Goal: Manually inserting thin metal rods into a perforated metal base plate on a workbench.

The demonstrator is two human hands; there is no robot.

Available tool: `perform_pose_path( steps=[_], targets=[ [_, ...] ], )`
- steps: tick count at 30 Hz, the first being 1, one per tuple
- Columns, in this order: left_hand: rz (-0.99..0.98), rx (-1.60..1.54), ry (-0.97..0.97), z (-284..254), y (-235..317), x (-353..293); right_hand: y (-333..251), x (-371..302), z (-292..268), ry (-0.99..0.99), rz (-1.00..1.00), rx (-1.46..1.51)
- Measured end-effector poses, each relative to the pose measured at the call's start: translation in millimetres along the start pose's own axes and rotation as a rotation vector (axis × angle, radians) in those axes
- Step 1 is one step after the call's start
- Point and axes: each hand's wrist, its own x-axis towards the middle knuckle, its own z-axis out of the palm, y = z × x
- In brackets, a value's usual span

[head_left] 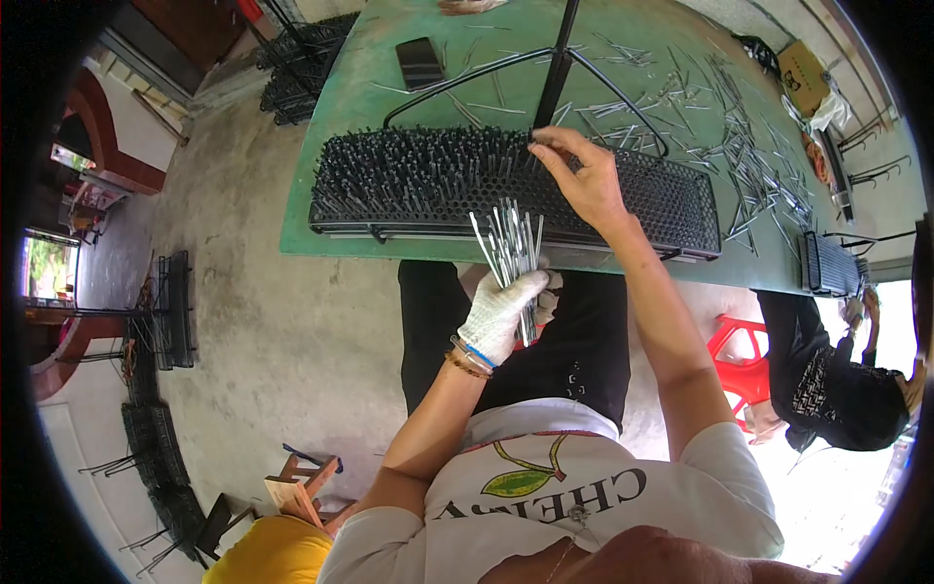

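Note:
My left hand (pixel 506 310), in a white knitted glove, is closed round a bundle of thin silvery metal rods (pixel 513 243). It holds them upright in front of the table's near edge. On the table lies a long black perforated rack (pixel 671 202). Many dark rods (pixel 409 175) stand upright in the holes of its left and middle part, while bare holes show on the right. My bare right hand (pixel 582 180) is over the rack where the standing rods end. Its thumb and fingertips are pinched together; what they hold, if anything, is too small to make out.
A black metal frame (pixel 557 73) rises behind the rack. Loose rods (pixel 749 165) are strewn over the green table (pixel 331 107), near a phone (pixel 419 63). At right, another person (pixel 837 389) sits by a smaller rack (pixel 829 265). A wooden stool (pixel 302 487) stands lower left.

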Motion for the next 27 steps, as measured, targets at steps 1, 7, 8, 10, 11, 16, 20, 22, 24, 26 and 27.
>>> perform_pose_path(
  steps=[1, 7, 8, 10, 11, 16, 20, 22, 24, 26, 27],
  targets=[
    [-0.007, 0.006, 0.007, 0.1, 0.4, -0.1, -3.0, 0.5, 1.3, 0.016, -0.019, -0.001],
    [-0.010, 0.017, -0.010, 3.7, 3.5, -1.3, -5.1, 6.6, 2.2, 0.035, -0.256, -0.194],
    [-0.010, 0.016, -0.010, 4.8, 4.1, -1.6, -4.9, 7.5, 2.3, 0.053, -0.294, -0.223],
    [-0.005, 0.047, -0.029, 5.9, 5.4, -2.4, -5.0, 8.4, 4.5, 0.075, -0.263, -0.203],
    [-0.004, 0.046, -0.029, 3.9, 3.6, -0.8, -5.2, 8.7, 5.7, 0.098, -0.232, -0.183],
    [-0.043, 0.100, -0.039, -2.6, 1.1, 2.0, -7.2, 11.7, 8.1, 0.057, -0.303, -0.244],
    [-0.028, 0.007, -0.049, -1.4, 2.3, 0.1, -5.7, 8.6, 3.3, 0.006, -0.409, -0.353],
    [0.008, -0.024, -0.074, -3.0, 1.3, 2.8, -7.9, 6.1, 3.9, 0.087, -0.354, -0.316],
    [0.029, -0.049, -0.085, -3.5, 1.6, 2.7, -16.5, -0.8, 0.6, 0.164, -0.298, -0.279],
    [0.063, -0.081, -0.075, -7.9, 5.9, -1.9, -38.2, -9.8, -3.3, -0.056, 0.066, -0.044],
    [0.073, -0.099, -0.068, -6.7, 7.2, -2.3, -42.8, -15.1, -9.5, -0.208, 0.180, -0.065]
  ],
)
